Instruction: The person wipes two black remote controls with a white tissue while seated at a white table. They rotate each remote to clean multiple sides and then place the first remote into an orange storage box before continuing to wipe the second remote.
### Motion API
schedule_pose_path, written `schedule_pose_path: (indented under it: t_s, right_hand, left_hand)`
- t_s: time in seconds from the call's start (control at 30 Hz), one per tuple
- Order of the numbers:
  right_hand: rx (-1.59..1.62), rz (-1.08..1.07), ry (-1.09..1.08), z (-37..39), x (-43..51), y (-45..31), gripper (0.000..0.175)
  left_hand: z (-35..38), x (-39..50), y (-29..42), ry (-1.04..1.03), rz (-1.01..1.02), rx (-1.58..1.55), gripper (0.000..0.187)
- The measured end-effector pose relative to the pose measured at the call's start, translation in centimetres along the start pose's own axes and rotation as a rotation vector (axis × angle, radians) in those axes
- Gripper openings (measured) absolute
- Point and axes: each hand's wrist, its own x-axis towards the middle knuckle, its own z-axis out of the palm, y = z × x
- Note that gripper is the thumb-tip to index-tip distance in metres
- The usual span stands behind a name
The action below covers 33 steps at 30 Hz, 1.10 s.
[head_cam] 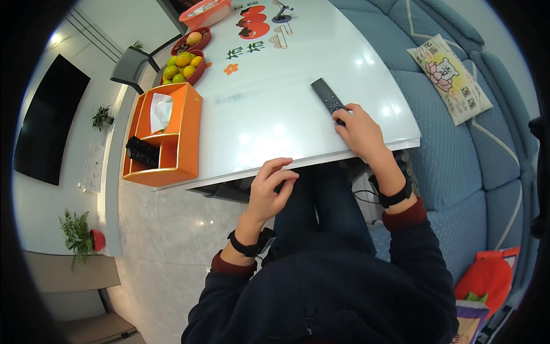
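A dark remote control (327,95) lies on the white table (275,124), its far end pointing up and to the left. My right hand (360,131) has its fingers and thumb on the remote's near end and partly hides it. At the table's near edge is my left hand (275,189), raised with bent fingers, the thumb close to the fingertips and nothing seen between them. To its left an orange tissue box (189,129) stands at the table's corner, with a white tissue (161,112) showing and a black object (143,152) in one compartment.
Beyond the tissue box are red bowls with green and yellow citrus fruit (182,64) and other fruit, then a pink basin (210,15). A small dark stand (282,18) is at the far end. The blue sofa (442,167) with a printed cushion (449,79) runs along the right.
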Motion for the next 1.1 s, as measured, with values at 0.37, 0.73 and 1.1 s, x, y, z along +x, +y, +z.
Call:
schedule_pose_path:
  t_s: [0.37,0.73,1.1]
  right_hand:
    - [0.738,-0.341,-0.142,-1.4,-3.2,-3.1,0.039]
    - [1.325,0.041,0.35,2.1,-1.7,-5.1,0.043]
    - [0.786,-0.353,0.474,3.9,-1.6,-9.1,0.03]
  left_hand:
    - [-0.1,4.5,-1.0,-0.186,-0.084,0.282,0.057]
    - [1.6,6.0,-2.5,0.084,-0.585,-0.415,0.032]
    - [2.5,7.1,-4.7,-0.078,-0.531,-0.93,0.043]
